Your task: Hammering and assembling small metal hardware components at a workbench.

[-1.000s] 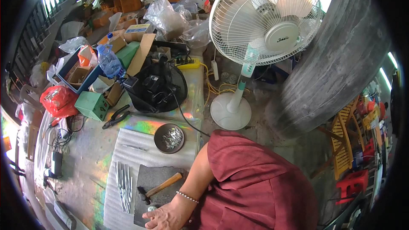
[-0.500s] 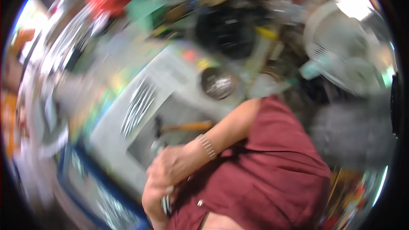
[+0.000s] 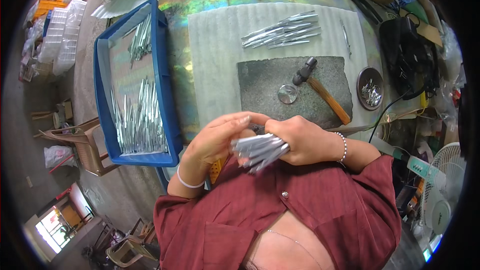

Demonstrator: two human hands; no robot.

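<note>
Because the right grip (image 3: pixel 311 140) is closed around one bundle of silver strips (image 3: pixel 259 151), the strips jut from its left side, their long axis nearly crosswise, free ends slanting toward the person's body. The left grip (image 3: pixel 212 137) lies just beside those ends, loosely curled; whether it presses on any strip I cannot tell. The strips overlap too much to count. Beyond, one hammer (image 3: pixel 324 95) and one clear disc (image 3: pixel 287 94) rest on one dark slab (image 3: pixel 265 82); one loose pile (image 3: pixel 285 31) and one separate strip (image 3: pixel 346 39) lie farther off. One blue tray (image 3: pixel 164 90) contains two clusters; one bowl (image 3: pixel 369 74) holds small bits.
</note>
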